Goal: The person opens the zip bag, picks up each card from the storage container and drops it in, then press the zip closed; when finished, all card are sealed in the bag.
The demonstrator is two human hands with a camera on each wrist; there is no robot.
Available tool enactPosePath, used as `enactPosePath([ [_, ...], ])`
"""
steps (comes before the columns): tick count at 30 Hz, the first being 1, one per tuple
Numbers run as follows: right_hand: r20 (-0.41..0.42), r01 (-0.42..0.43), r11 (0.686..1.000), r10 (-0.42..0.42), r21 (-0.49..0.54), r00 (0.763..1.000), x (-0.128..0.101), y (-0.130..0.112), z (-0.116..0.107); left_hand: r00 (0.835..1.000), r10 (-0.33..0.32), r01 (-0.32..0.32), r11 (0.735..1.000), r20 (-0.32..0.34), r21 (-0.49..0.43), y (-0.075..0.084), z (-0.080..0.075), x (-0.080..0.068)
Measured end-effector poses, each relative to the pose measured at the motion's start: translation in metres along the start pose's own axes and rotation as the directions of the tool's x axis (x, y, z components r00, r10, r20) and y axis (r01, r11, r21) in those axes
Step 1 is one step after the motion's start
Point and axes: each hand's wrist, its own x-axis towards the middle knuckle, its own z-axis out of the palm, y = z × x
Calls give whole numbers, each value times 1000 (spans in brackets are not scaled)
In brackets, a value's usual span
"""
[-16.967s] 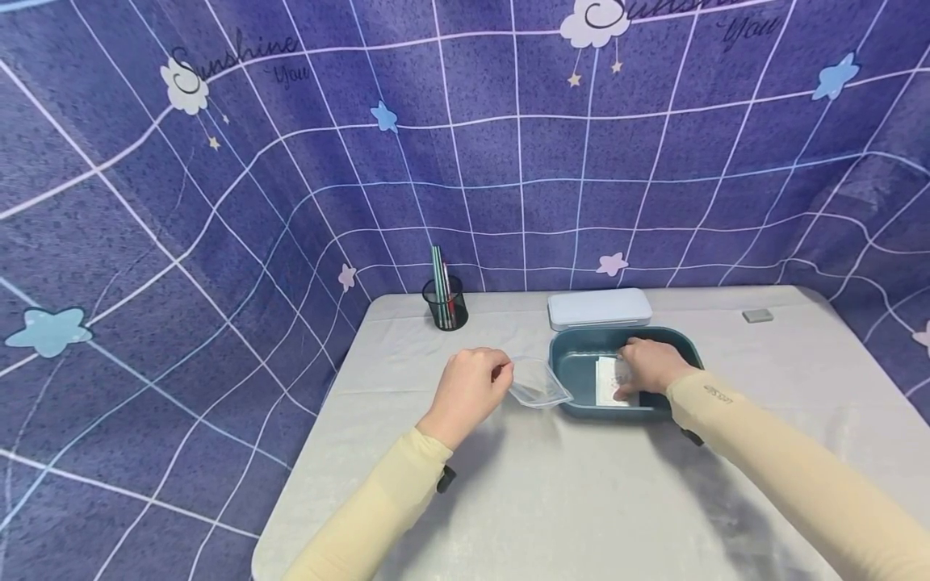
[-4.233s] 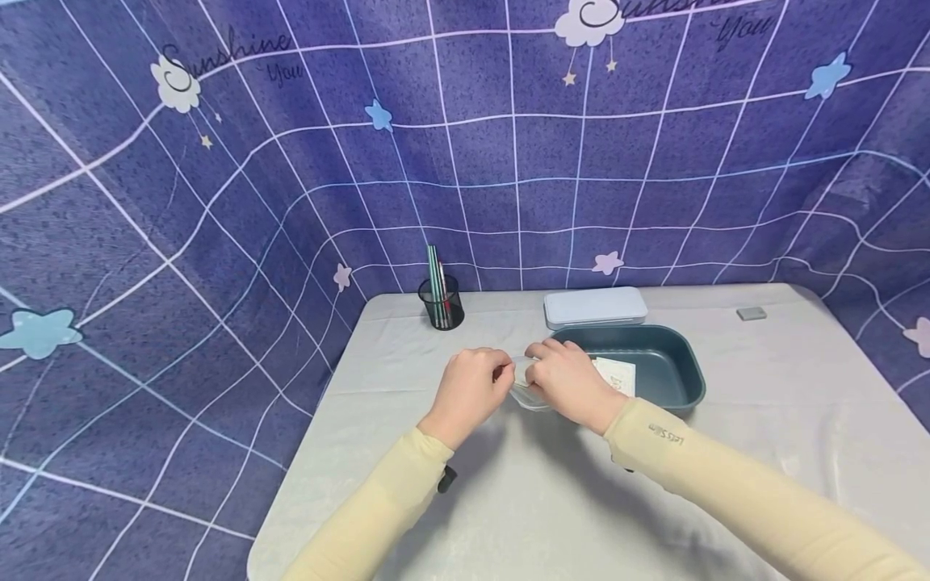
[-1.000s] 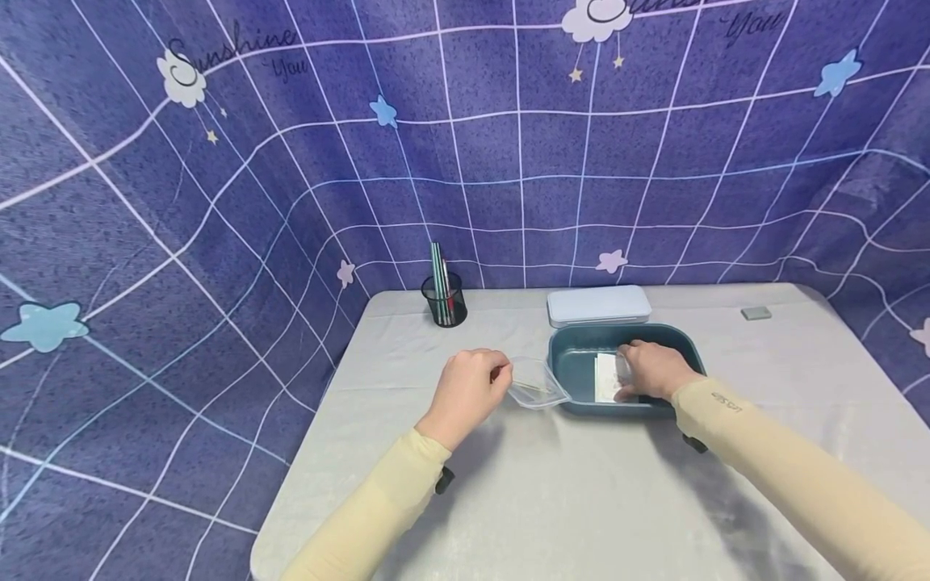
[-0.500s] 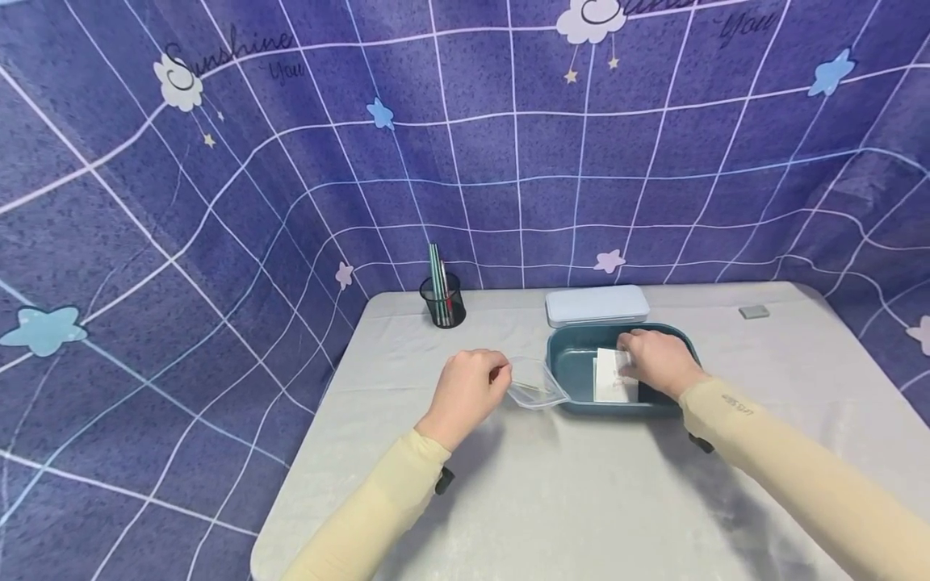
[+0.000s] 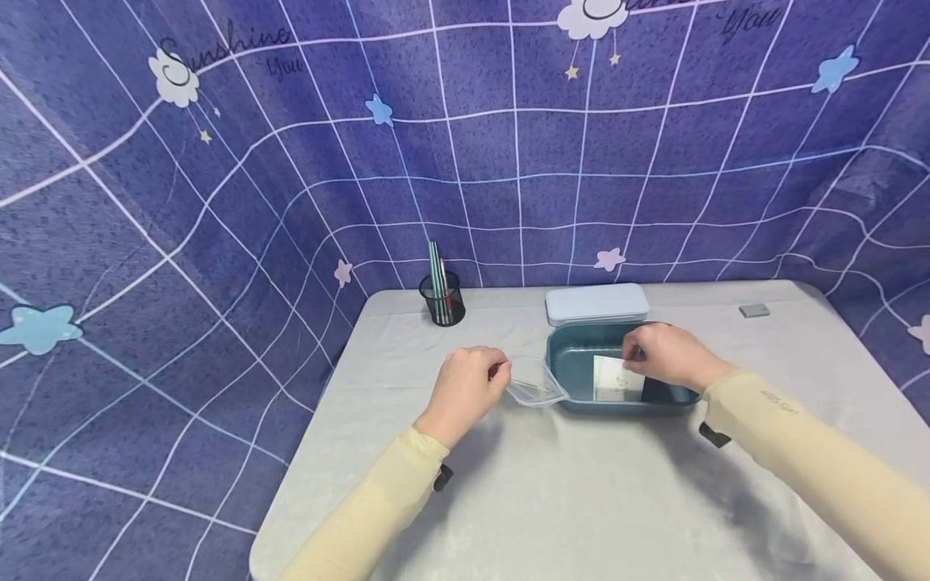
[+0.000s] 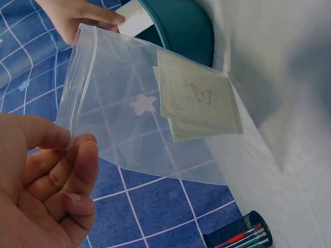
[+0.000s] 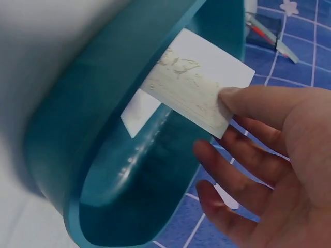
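A clear zip bag (image 6: 121, 93) hangs from my left hand (image 5: 465, 391), pinched between thumb and fingers at its zip edge. Inside the bag lie several thin square cards (image 6: 199, 95), the top one printed with a butterfly. Over the teal plastic bin (image 5: 617, 408), my right hand (image 5: 676, 355) pinches a pale printed card (image 7: 196, 77) by one edge, thumb on its face. Another white card (image 7: 138, 112) shows below it in the bin. In the head view the bag reaches the bin's left rim.
A black mesh cup (image 5: 443, 308) with pencils stands at the back left. Behind the bin lies a pale blue flat case (image 5: 597, 303). A small grey block (image 5: 754, 310) sits at the back right of the white-covered table (image 5: 523, 500). Patterned blue cloth (image 5: 508, 161) hangs behind.
My right hand has lifted a card up from inside the bin and shifted slightly right. The left hand holds the bag in the same place.
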Motion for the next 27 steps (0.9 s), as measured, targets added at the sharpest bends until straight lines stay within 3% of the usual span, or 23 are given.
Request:
enactPosePath([
  [7, -4, 20, 1000, -20, 10, 1000, -8, -13, -10, 1000, 4, -4, 1000, -5, 6, -1, 0, 2],
  [16, -182, 54, 998, -59, -31, 982, -13, -28, -7, 1000, 5, -5, 1000, -5, 3, 0, 0, 1],
  [20, -306, 84, 996, -89, -28, 948, -14, -40, -8, 1000, 6, -6, 1000, -9, 0, 1, 1, 1],
  [27, -478, 180, 984, -159, -2, 864, -17, -75, -27, 1000, 0, 0, 1000, -6, 12, 0, 2, 2],
])
